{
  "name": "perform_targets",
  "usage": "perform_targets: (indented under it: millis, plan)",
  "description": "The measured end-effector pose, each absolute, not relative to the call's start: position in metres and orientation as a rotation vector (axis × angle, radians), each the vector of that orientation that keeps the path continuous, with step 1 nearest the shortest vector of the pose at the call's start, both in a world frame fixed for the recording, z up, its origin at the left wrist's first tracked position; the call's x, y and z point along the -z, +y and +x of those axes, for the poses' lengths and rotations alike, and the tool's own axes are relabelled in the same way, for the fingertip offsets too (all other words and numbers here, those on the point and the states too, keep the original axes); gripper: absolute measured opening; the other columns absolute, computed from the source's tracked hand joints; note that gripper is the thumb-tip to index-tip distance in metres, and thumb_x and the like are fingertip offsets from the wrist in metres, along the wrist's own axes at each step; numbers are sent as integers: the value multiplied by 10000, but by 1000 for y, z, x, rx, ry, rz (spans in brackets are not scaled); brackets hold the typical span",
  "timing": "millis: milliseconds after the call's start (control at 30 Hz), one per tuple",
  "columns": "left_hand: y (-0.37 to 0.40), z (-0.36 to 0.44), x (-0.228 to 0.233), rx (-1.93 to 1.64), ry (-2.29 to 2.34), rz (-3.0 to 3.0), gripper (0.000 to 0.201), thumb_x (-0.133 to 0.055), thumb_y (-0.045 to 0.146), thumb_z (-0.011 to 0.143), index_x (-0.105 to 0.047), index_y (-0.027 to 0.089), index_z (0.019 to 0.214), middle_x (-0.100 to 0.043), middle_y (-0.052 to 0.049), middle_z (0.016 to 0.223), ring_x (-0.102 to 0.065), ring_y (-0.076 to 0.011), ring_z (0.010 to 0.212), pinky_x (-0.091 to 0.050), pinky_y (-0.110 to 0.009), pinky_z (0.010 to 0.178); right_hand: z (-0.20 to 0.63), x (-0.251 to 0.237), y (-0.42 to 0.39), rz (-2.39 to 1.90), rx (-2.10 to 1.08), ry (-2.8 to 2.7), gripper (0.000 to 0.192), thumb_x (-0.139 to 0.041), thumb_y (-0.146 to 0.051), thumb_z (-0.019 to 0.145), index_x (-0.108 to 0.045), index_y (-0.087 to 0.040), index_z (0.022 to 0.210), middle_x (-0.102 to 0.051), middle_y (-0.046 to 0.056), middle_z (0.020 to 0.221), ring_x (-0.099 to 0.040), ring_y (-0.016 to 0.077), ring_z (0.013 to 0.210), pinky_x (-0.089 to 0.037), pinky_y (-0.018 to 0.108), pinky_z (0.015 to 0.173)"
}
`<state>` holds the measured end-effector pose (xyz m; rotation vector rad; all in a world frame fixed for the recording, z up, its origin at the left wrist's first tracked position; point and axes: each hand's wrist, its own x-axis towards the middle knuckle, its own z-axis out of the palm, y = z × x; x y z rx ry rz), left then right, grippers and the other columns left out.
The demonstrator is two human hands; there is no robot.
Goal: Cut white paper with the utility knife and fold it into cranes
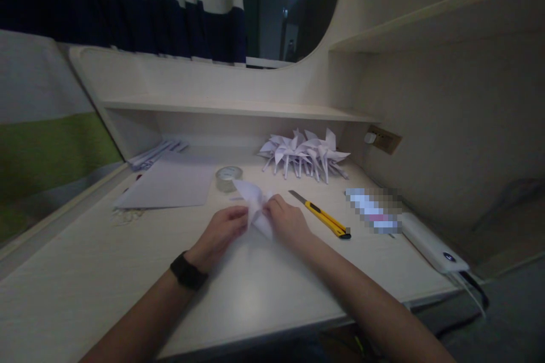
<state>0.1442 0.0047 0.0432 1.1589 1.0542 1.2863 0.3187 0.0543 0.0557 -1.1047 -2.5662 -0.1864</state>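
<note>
Between my two hands, just above the desk, is a white paper pinwheel (pixel 255 202) with curved blades. My left hand (pixel 227 227), with a dark watch on its wrist, is closed on the pinwheel's left side. My right hand (pixel 286 217) pinches it near the centre, and the fingertips are partly hidden behind the paper. Just behind the pinwheel stands a roll of clear tape (pixel 229 177). A yellow utility knife (pixel 327 219) lies to the right of my right hand, its blade showing.
Several finished paper pinwheels (pixel 304 153) are heaped at the back. White paper sheets (pixel 170 181) lie at the left. On the right are a pixelated, phone-like object (pixel 372 210) and a white power strip (pixel 434 244) with cables. A shelf (pixel 238 109) runs along the back.
</note>
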Motion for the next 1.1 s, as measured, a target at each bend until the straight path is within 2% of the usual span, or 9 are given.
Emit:
perform_targets:
  millis: [267, 467, 767, 1000, 1100]
  plan:
    - [5, 147, -47, -1296, 1138, 1232, 202, -669, 285, 685, -696, 112, 786, -650, -71, 735, -544, -178, 685, -392, -268, 621, 320, -54, 56, -1037, 44, -2533, 189, -383, -292, 965, -531, -184, 1012, -576, 52, 1020, -585, 170, 798, -410, 266, 641]
    - [2, 144, -50, -1260, 1075, 1321, 208, -673, 285, 696, -697, 114, 812, -662, -75, 784, -551, -193, 737, -402, -285, 683, 320, -51, 60, -990, -36, -2510, 154, -432, -278, 946, -538, -184, 1005, -581, 47, 981, -571, 171, 814, -404, 264, 653]
    - [1, 146, -53, -1203, 1158, 1370, 183, -649, 312, 705, -690, 134, 697, -616, -41, 660, -494, -175, 645, -338, -266, 585, 319, -44, 61, -882, -86, -2464, 130, -450, -241, 933, -551, -177, 982, -587, 49, 967, -571, 168, 845, -423, 268, 693]
    - [-1, 148, -59, -1172, 1156, 1384, 128, -654, 251, 674, -661, 128, 641, -608, -37, 671, -469, -161, 630, -323, -256, 578, 318, -38, 61, -772, -123, -2372, 133, -461, -234, 920, -581, -179, 936, -608, 52, 918, -575, 162, 857, -447, 261, 732]
    - [-2, 149, -61, -1192, 1131, 1350, 117, -677, 237, 646, -655, 123, 650, -607, -42, 697, -460, -152, 634, -318, -247, 577, 320, -40, 60, -696, -140, -2285, 167, -439, -230, 927, -590, -183, 979, -618, 67, 958, -579, 161, 910, -457, 261, 760]
